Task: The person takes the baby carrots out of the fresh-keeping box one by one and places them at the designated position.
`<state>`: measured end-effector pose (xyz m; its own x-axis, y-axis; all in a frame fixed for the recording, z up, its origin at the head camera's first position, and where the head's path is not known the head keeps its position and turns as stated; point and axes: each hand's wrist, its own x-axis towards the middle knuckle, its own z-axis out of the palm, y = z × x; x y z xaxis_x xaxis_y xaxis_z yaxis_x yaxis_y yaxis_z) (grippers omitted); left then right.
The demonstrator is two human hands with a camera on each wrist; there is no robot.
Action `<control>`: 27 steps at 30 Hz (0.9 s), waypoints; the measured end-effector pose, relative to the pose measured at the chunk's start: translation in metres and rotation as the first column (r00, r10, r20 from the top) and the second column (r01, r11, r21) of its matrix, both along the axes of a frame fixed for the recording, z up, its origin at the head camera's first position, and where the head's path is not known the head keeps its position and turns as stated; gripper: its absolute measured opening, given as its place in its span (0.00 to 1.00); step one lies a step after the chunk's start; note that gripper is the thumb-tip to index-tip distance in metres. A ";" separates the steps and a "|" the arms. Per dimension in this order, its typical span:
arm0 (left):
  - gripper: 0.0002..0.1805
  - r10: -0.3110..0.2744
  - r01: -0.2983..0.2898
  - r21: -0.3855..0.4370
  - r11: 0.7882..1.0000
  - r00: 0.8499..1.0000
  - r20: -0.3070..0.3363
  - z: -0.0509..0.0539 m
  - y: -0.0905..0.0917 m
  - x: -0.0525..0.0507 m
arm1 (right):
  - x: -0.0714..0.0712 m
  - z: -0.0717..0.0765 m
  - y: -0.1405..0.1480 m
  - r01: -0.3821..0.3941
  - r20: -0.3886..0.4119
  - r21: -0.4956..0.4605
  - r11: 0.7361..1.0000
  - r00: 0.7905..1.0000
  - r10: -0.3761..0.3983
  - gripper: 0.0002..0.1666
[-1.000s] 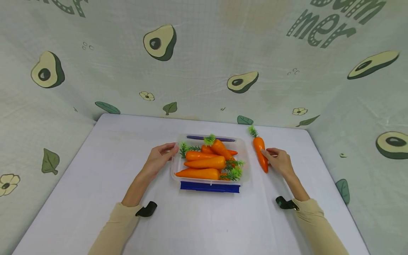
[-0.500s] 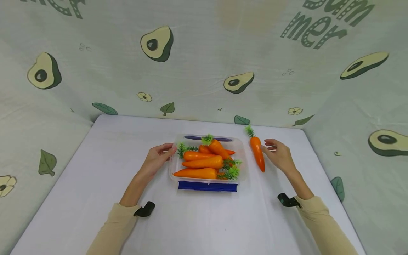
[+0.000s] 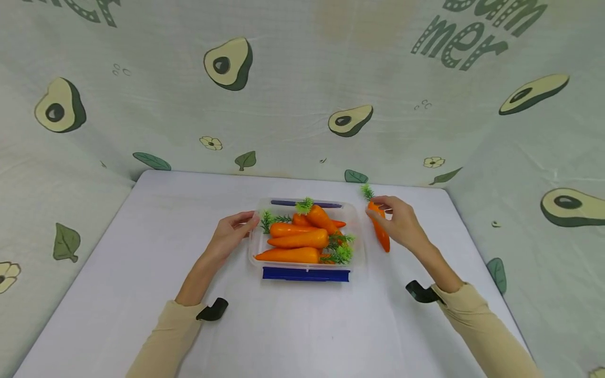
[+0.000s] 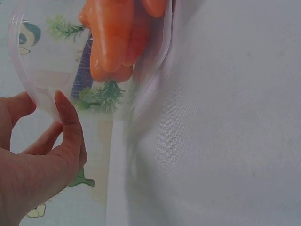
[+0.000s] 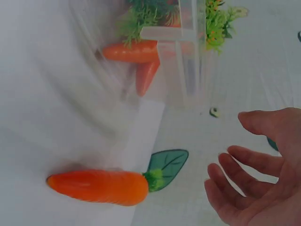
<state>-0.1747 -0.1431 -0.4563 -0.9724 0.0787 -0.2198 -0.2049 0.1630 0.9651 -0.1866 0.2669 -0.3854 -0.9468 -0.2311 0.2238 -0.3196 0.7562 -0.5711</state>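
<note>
A clear plastic food container (image 3: 357, 231) with blue latch flaps stands on the white table, filled with several toy carrots (image 3: 302, 240) with green tops. My left hand (image 3: 226, 234) pinches its left wall, thumb (image 4: 21, 106) on one side and fingers on the other. To the right of the container lies a single toy carrot (image 3: 382, 239), its leafy top toward the back. My right hand (image 3: 400, 223) hovers over the upper part of that carrot and hides some of it in the head view. The right wrist view shows the fingers (image 5: 249, 183) spread, apart from the carrot.
The white table (image 3: 302, 331) ends at the back against a cloth (image 3: 293, 94) printed with avocados and leaves. One blue flap (image 3: 306, 274) hangs out at the container's front. Black devices (image 3: 212, 310) sit on both wrists.
My right hand lets go of the loose carrot, lifts slightly off to its right, then moves left over its upper part. The left hand stays at the container; the carrot lies where it was.
</note>
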 end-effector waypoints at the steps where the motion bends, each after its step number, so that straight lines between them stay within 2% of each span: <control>1: 0.33 0.000 0.000 0.001 1.000 1.000 0.001 0.000 0.000 0.000 | 0.001 0.002 -0.004 -0.011 -0.005 0.002 1.000 1.000 0.011 0.22; 9: 0.33 0.010 -0.010 -0.005 1.000 1.000 0.009 -0.002 0.000 -0.001 | 0.005 0.008 -0.031 -0.121 -0.021 -0.011 0.993 0.992 0.121 0.22; 17: 0.33 -0.007 0.007 0.021 1.000 1.000 0.006 0.000 0.000 0.000 | 0.008 0.001 -0.057 -0.252 -0.084 0.027 0.967 0.964 0.253 0.22; 27: 0.33 0.009 -0.009 0.021 1.000 1.000 0.013 -0.001 0.000 -0.001 | 0.012 -0.007 -0.082 -0.355 0.021 0.031 0.934 0.935 0.355 0.25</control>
